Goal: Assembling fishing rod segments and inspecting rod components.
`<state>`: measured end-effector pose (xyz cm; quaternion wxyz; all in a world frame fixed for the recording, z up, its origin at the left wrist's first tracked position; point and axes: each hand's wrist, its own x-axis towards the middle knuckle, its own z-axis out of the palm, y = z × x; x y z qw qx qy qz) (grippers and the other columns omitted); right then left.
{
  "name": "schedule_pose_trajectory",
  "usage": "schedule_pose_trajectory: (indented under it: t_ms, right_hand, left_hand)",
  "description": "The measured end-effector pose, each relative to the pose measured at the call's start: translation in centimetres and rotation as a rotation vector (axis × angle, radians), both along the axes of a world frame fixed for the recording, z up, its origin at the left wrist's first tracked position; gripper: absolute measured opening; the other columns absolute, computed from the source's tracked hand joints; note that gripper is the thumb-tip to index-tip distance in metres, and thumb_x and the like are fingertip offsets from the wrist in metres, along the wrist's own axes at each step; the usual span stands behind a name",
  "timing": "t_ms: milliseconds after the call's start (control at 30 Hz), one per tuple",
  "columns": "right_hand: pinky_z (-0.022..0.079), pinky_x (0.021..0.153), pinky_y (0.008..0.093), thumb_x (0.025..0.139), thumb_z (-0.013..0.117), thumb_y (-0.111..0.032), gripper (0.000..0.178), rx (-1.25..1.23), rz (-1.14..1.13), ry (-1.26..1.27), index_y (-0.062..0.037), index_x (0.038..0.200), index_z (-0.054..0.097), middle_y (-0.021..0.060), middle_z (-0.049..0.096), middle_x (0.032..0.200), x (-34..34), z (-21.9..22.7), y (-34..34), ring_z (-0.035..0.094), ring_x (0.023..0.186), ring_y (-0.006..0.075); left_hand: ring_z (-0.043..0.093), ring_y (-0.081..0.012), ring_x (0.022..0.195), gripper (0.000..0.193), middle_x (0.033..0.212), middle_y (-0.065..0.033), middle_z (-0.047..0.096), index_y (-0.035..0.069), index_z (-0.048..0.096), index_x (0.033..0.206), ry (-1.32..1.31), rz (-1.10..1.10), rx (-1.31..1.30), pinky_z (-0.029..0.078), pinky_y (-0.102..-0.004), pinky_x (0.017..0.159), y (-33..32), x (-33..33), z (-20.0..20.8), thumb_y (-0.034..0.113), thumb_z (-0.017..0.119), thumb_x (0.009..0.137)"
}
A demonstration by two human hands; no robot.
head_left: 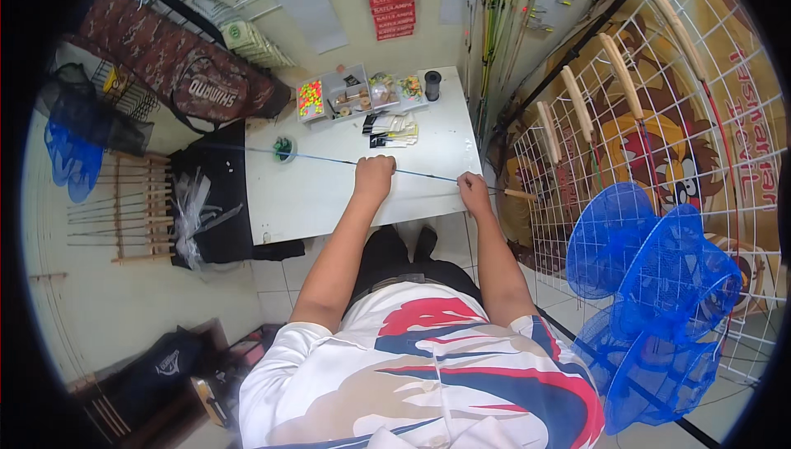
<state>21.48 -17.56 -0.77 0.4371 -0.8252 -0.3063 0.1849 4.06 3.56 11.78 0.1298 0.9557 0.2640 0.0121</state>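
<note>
A thin blue fishing rod lies across in front of me above the white table. Its wooden handle sticks out past the table's right edge, and the thin end runs off to the left. My left hand is closed around the rod near the middle of the table. Close to the right edge, my right hand also grips it, just short of the handle. Beyond my left hand lie several small black-and-white packets. A small round tub with green contents stands by the rod's left part.
Toward the back are a grey tray of small parts, a box of bright beads and a dark spool. On the right, a white wire grid carries wooden-handled rods and blue nets. A camouflage rod bag leans at left.
</note>
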Motion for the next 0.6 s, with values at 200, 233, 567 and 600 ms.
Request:
schedule_pose_trajectory:
  t_ms: [200,233,567,600]
  right_hand:
    - [0.047,0.077,0.0445,0.083,0.060,-0.018,0.018,-0.002,-0.018,-0.089,-0.0020,0.078,0.066,0.0169,0.064,0.073,-0.6,-0.6,0.3,0.060,0.080,0.0348]
    - [0.047,0.077,0.0451,0.083,0.059,-0.018,0.018,-0.025,-0.033,-0.082,-0.0019,0.078,0.066,0.0172,0.064,0.073,-0.5,-0.9,0.2,0.060,0.080,0.0356]
    - [0.045,0.082,0.0447,0.087,0.059,-0.021,0.016,-0.010,0.144,-0.173,-0.0063,0.085,0.066,0.0124,0.066,0.080,-1.5,0.9,1.8,0.060,0.085,0.0327]
    - [0.045,0.082,0.0447,0.087,0.059,-0.021,0.016,-0.014,0.145,-0.172,-0.0063,0.085,0.066,0.0124,0.066,0.080,-1.9,1.3,2.3,0.060,0.085,0.0327]
  left_hand:
    - [0.069,-0.0290,0.089,0.016,0.093,-0.0106,0.072,0.013,0.075,0.094,0.048,-0.009,-0.124,0.053,-0.0428,0.075,-2.4,-0.1,-1.3,0.024,0.070,0.083]
    - [0.068,-0.0290,0.089,0.016,0.093,-0.0105,0.072,0.013,0.074,0.094,0.045,-0.021,-0.145,0.053,-0.0428,0.075,-2.9,0.1,-1.5,0.024,0.070,0.083]
    - [0.068,-0.0303,0.089,0.022,0.094,-0.0113,0.071,0.013,0.074,0.099,0.009,-0.029,-0.227,0.052,-0.0432,0.077,-4.2,-0.2,-3.5,0.029,0.068,0.086]
    - [0.068,-0.0303,0.089,0.022,0.094,-0.0113,0.071,0.013,0.074,0.099,0.010,-0.029,-0.231,0.052,-0.0432,0.077,-3.9,-0.7,-4.2,0.029,0.068,0.086]
